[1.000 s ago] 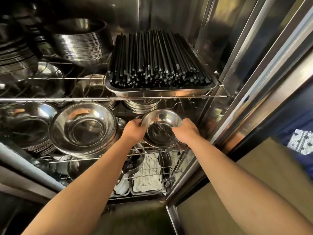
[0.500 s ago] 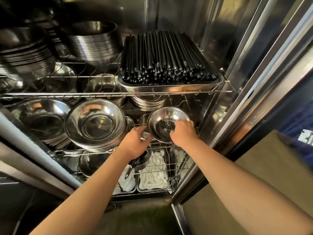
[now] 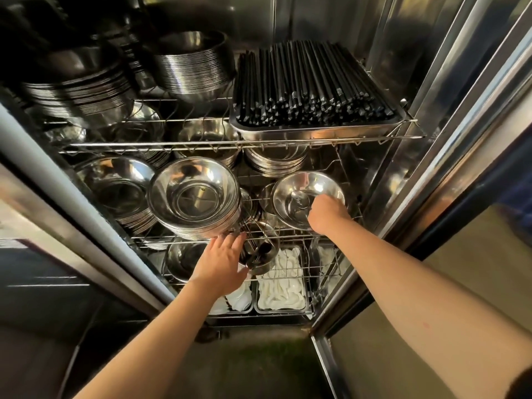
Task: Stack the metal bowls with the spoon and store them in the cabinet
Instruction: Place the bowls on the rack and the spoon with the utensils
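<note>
A small metal bowl [image 3: 299, 191] with a spoon [image 3: 298, 200] lying inside rests on the middle wire shelf [image 3: 290, 236] of the open steel cabinet, at the right. My right hand [image 3: 326, 214] grips the bowl's near rim. My left hand [image 3: 223, 262] is lower and to the left, fingers spread, near the shelf's front edge and holding nothing. Beside it, just under the shelf, sits a dark metal cup [image 3: 260, 253].
A stack of large metal bowls [image 3: 194, 197] fills the middle shelf to the left. A tray of black chopsticks [image 3: 311, 87] and more bowl stacks [image 3: 193, 64] sit on the top shelf. White items in trays [image 3: 280, 286] lie on the bottom. The cabinet frame [image 3: 431, 156] stands at right.
My left hand has let go of the small bowl and dropped down and left to the shelf's front edge. My right hand stays on the bowl, now deeper on the shelf.
</note>
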